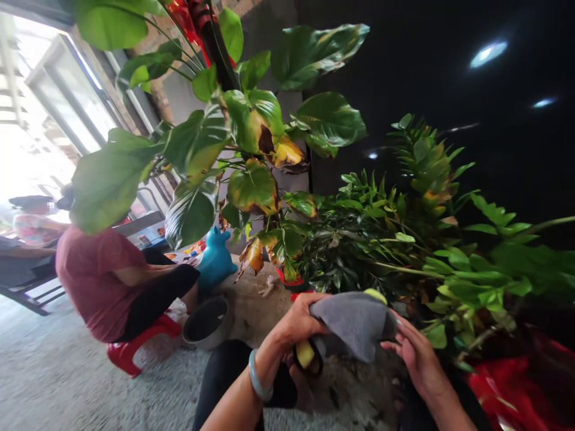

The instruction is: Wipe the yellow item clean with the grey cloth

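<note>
My left hand (299, 326) grips a grey cloth (353, 323) at its left edge, fingers closed on the fabric. My right hand (415, 353) touches the cloth's right side with fingers curled against it. The cloth wraps around something yellow-green and black (306, 354); a yellow-green bit (375, 294) also pokes out at the top. A pale bangle (257, 374) circles my left wrist. Both hands are low in the middle, just in front of the plants.
A large-leaved potted plant (233, 149) and a fern-like plant (404, 239) stand ahead. Another person in a maroon top (99, 281) sits on a red stool (135, 350) at left, next to a grey bowl (206, 323) and a blue toy (215, 260). Red wrapping (516, 383) lies at right.
</note>
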Demonstrator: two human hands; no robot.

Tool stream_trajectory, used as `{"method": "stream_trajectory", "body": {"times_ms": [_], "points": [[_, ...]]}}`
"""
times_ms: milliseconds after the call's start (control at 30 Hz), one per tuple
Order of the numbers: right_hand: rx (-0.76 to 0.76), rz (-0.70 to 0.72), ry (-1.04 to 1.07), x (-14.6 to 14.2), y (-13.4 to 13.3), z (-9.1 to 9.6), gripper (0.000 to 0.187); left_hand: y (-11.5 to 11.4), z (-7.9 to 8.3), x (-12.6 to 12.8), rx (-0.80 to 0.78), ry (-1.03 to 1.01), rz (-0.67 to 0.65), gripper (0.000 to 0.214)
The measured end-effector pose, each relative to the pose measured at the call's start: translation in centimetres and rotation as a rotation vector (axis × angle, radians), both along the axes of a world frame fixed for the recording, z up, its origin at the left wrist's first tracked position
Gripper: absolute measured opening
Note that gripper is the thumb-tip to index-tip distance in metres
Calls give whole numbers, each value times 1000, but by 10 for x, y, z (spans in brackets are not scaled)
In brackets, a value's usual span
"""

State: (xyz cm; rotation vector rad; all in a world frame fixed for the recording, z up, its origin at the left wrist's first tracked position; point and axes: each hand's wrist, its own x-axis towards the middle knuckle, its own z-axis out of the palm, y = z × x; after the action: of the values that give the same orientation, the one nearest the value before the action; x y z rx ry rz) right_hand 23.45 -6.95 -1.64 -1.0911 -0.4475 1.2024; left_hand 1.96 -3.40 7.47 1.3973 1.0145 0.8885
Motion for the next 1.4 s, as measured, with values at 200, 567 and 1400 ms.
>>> {"method": "stream_trajectory", "body": {"times_ms": [200, 567, 1400], "points": [[-16, 1, 22, -2, 1, 0, 37, 26, 30, 12, 133, -190, 204, 50], [-20, 47, 38, 3, -2, 5, 35, 6, 17, -15, 92, 5, 32, 46], [-31, -2, 33, -2, 0, 4, 34, 13, 1, -23, -148, -294, 391, 33]]}}
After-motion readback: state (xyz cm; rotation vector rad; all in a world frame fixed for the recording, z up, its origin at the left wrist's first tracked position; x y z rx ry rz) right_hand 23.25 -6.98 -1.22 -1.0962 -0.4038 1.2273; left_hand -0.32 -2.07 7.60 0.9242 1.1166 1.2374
